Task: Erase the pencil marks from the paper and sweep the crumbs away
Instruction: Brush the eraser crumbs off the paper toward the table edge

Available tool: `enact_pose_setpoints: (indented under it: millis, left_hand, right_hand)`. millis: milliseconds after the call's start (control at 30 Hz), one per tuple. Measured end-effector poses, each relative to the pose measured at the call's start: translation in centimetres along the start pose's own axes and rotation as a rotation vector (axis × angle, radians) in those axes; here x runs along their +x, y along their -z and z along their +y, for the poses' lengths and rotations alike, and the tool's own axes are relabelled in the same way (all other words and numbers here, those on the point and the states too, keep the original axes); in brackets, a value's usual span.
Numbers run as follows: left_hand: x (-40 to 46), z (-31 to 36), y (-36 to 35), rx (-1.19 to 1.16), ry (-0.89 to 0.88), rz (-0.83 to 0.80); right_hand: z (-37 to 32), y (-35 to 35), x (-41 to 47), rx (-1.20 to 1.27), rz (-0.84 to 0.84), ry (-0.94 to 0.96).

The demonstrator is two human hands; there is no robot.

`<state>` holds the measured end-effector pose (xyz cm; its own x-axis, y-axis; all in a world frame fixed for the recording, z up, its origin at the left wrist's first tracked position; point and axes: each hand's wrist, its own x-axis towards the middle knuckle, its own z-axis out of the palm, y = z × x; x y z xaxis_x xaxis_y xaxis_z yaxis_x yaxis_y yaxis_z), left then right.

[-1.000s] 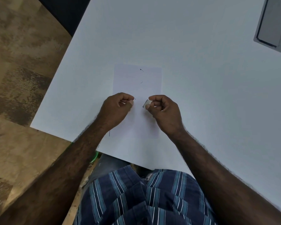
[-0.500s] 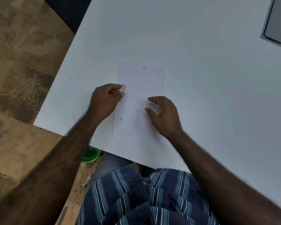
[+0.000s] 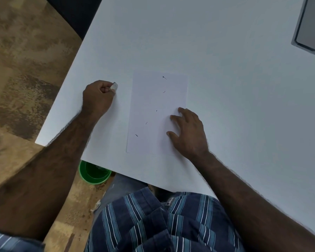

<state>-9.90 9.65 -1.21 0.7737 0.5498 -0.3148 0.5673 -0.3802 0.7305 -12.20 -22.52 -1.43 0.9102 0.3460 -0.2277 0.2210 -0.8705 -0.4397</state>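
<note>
White worktop (image 3: 225,51) fills most of the view, with brown floor off to the left. On it lies the paper (image 3: 158,113), dotted with small dark crumbs (image 3: 136,135). The right hand (image 3: 187,131) rests flat with its fingers spread on the paper's right edge, likely to keep it from sliding. The left hand (image 3: 98,97) pinches a small white eraser (image 3: 114,86) just left of the paper, not touching it, maybe to keep it clear of the sweep.

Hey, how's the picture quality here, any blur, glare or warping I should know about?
Head view: soft even light, no glare on the table; paper and specks sharp; floor and left forearm edges smeared by motion; wide-angle lens slants the table edges; faint shadow beside the left hand.
</note>
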Motion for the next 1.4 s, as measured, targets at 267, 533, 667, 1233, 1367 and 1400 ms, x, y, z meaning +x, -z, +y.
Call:
enact_pose_setpoints:
  millis: [267,533,667,1233,1367,1400]
  left_hand:
    - [0.2,0.5,0.1,0.171,-0.034,0.112]
    - [-1.5,0.6,-2.7,0.290,-0.696,0.153]
    - [-0.3,2.4,-6.0,0.330,-0.856,-0.057]
    - [8.6,9.6,-8.6,0.524,-0.553,-0.486]
    - [9.0,9.5,-8.7,0.509,-0.556,-0.507]
    - [9.0,9.5,-8.8,0.503,-0.556,-0.506]
  right_hand:
    - [-0.5,0.6,0.2,-0.041,0.004,-0.003]
    - [-0.2,0.7,0.8,-0.069,0.081,0.022]
    - [0.3,1.5,3.5,-0.078,0.183,0.047]
    - [0.4,-1.1,11.3,-0.400,0.004,0.450]
    - [0.0,-1.7,7.7,-0.378,-0.099,0.754]
    - [0.0,-1.8,7.2,-0.378,-0.115,0.827]
